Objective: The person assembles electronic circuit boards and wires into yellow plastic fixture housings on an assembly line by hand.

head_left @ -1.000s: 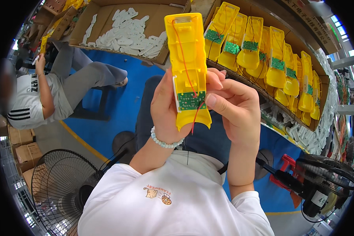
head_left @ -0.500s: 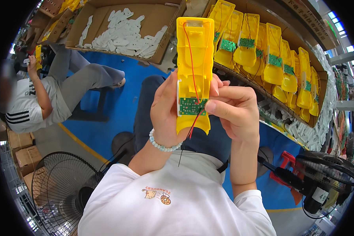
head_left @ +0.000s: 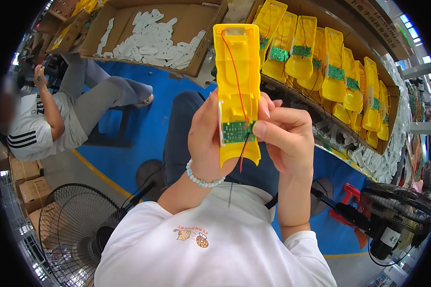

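Note:
My left hand [head_left: 203, 131] is wrapped round a long yellow plastic housing [head_left: 234, 67], its hollow side facing me and its notched end toward my body. Near that end sits a green circuit board [head_left: 234, 133]. A thin red wire [head_left: 236, 79] runs from the far end of the shell down to the board, and red and black leads hang below it. My right hand [head_left: 289, 136] is closed at the housing's right side, thumb pressed on the board's right edge. Its other fingertips are partly behind the shell. A white strip [head_left: 221, 122] shows along the left edge.
A carton [head_left: 206, 50] of white plastic pieces [head_left: 153, 38] lies ahead on the left. Another carton [head_left: 390, 138] ahead right holds several yellow housings [head_left: 333, 86] with boards. Fans [head_left: 76, 234] stand on both sides. A co-worker [head_left: 38, 119] sits at the left.
The housing and both my hands have shifted slightly; its board end has moved right and down. My right thumb stays at the board. The yellow part by the co-worker's raised hand no longer shows.

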The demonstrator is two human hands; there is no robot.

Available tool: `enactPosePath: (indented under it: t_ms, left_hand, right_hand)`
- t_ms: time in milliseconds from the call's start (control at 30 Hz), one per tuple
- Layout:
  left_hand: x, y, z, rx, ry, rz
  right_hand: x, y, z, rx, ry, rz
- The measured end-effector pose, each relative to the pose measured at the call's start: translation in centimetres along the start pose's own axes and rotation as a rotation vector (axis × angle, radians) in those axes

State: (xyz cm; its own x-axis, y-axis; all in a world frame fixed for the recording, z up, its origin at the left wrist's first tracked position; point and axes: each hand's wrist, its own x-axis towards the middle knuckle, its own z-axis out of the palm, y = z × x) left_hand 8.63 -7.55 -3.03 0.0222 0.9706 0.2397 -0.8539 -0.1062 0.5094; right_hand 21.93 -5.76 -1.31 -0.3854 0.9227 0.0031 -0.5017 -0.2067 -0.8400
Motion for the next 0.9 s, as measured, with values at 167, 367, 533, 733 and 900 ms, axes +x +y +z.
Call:
enactPosePath:
  t_ms: [167,367,533,733,900]
  left_hand:
    - [0.8,0.2,-0.3,-0.034,0.059,-0.023]
    - [0.7,1.1,0.5,0.045,0.091,-0.108]
    - [0.6,1.1,0.5,0.152,0.053,-0.071]
    - [2.2,0.8,-0.4,0.197,0.002,0.089]
    - [1.6,0.7,-0.9,0.328,-0.033,0.159]
  right_hand:
    - [0.4,0.0,0.2,0.024,0.023,0.002]
    - [0.7,0.3,-1.3,-0.066,-0.115,-0.005]
    - [0.6,0.0,-1.2,-0.012,-0.113,0.076]
    - [0.2,-0.5,1.3,-0.247,0.145,-0.166]
    - [-0.7,0.1,1.5,-0.587,0.129,-0.233]
